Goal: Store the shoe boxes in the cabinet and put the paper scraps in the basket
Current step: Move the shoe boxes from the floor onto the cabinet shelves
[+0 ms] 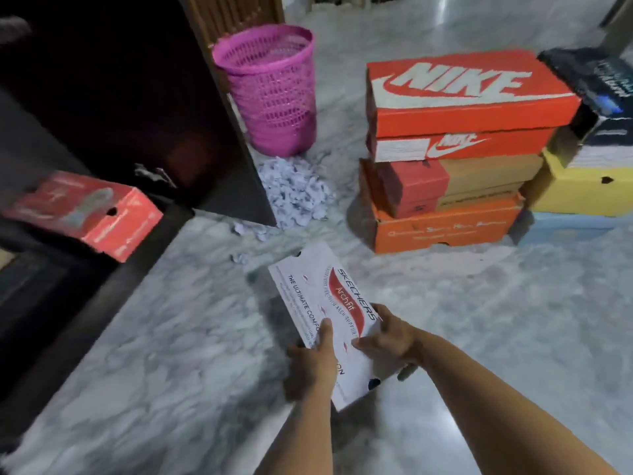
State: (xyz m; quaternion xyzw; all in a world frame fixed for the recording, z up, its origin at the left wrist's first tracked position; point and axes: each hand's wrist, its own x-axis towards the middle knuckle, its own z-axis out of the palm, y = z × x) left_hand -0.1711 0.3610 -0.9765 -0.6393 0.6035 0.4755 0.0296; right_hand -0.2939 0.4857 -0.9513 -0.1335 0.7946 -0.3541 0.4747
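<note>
A white Skechers box [320, 313] is held out over the marble floor [479, 337] at its near end. The left hand [310, 366] is wrapped on the left edge with the thumb pressed on the lid, and the right hand [388, 337] is curled round the right edge, thumb on top too. So it's gripped from both sides, not just balanced.

One red box [85, 210] is already sitting in the dark cabinet [113, 97] off to the left. Probably best if the white one is kept level and swung left, then slid in flat next to the red one, so the lid isn't popped off by a thumb slipping. The cabinet's front edge should be watched so a corner isn't clipped.

Plenty left after that: the Nike box [462, 94] is stacked on other boxes to the right, with more beside them. The paper scraps [294, 193] are piled on the floor just in front of the pink basket [270, 90], a few strays nearer the white box.
</note>
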